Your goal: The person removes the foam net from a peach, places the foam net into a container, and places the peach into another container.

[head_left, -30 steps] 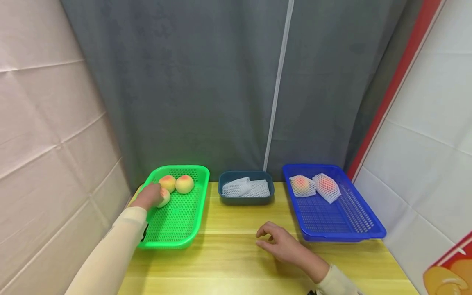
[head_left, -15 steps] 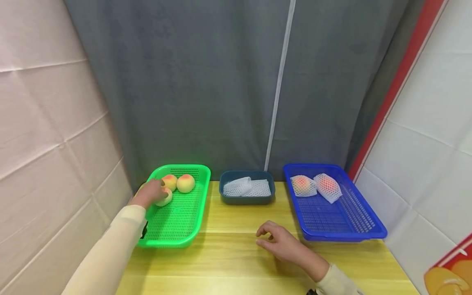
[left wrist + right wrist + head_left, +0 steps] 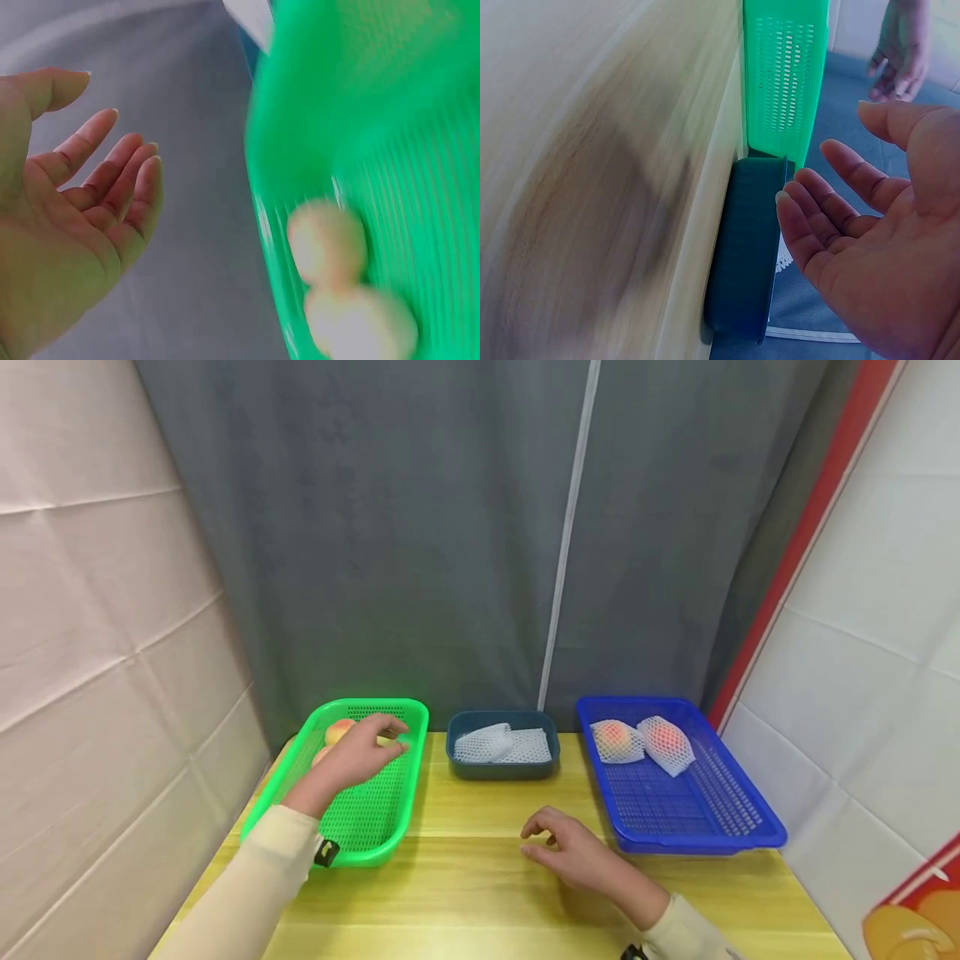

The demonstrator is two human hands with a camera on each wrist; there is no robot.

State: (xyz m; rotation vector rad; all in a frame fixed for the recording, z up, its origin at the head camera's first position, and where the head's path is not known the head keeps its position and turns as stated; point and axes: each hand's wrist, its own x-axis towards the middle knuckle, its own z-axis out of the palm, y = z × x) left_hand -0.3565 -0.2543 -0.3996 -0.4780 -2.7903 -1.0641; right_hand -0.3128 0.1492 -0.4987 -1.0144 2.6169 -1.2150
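My left hand hovers over the green basket, fingers loosely bent. In the left wrist view its palm faces the camera and holds nothing. Peaches lie in that basket, partly hidden behind the hand in the head view; two blurred peaches show in the left wrist view. Above the front of the wooden table, my right hand stays relaxed with nothing in it. A dark teal tray with white foam net sleeves sits between the two baskets.
The blue basket at the right holds two peaches in foam nets. A grey curtain hangs behind the table. White sheeting closes off the left side, and more white sheeting the right.
My left hand has moved off the peaches at the basket's left, up and to the right, and its fingers show no peach. The right hand has kept its place.
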